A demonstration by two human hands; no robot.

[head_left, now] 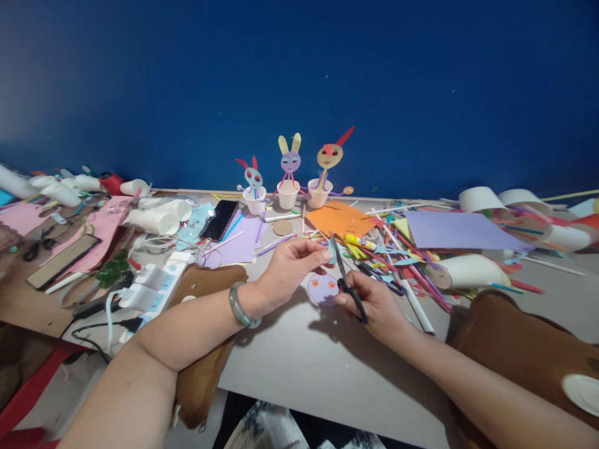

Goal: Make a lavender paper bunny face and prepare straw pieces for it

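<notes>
My right hand (374,305) is closed round the black handles of a pair of scissors (345,280), whose blades point up and away from me. Opposite it, my left hand (290,265), with a green bangle on the wrist, pinches a small piece of light blue paper (332,254) beside the blades; the fingers hide part of it. Just below both hands lies a round purple paper face (321,294) with orange eyes, on the grey table (299,355). The scissors partly cover its right side.
Three paper-cup figures (287,194) stand along the blue wall. Orange paper (339,218), a glue stick (359,242) and loose scraps lie beyond my hands. At left are a phone (219,219) and a power strip (173,277); purple paper (463,229) lies right.
</notes>
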